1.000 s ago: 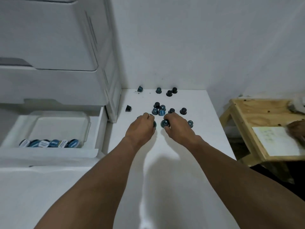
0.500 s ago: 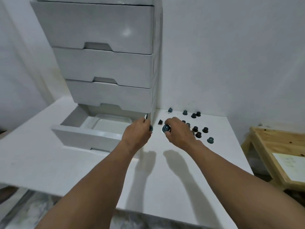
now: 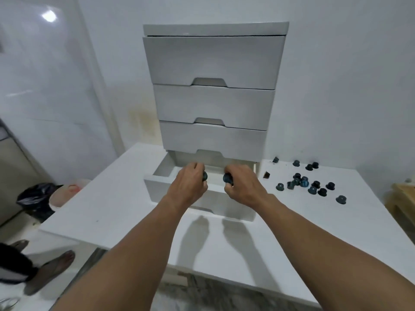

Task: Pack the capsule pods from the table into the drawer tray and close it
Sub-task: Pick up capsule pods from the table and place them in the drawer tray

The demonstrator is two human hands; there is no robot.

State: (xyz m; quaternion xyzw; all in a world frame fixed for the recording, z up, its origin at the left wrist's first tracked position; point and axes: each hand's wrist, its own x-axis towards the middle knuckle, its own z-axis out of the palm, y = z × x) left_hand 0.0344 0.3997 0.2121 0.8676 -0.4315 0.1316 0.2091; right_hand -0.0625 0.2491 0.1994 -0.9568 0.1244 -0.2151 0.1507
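Above pulled-out white bottom drawer (image 3: 157, 191): left hand (image 3: 187, 186) hovered, fingers curled round dark blue capsule pod (image 3: 204, 176), pod poking past fingertips. Beside it, also above drawer, right hand (image 3: 243, 187) pinched second dark blue capsule pod (image 3: 228, 178) between thumb and curled fingers. Two held pods were near each other, not touching. Drawer's inside was mostly hidden behind hands. Loose dark blue and black capsule pods (image 3: 304, 182) lay scattered on white table top (image 3: 116, 198), right of drawer, well apart.
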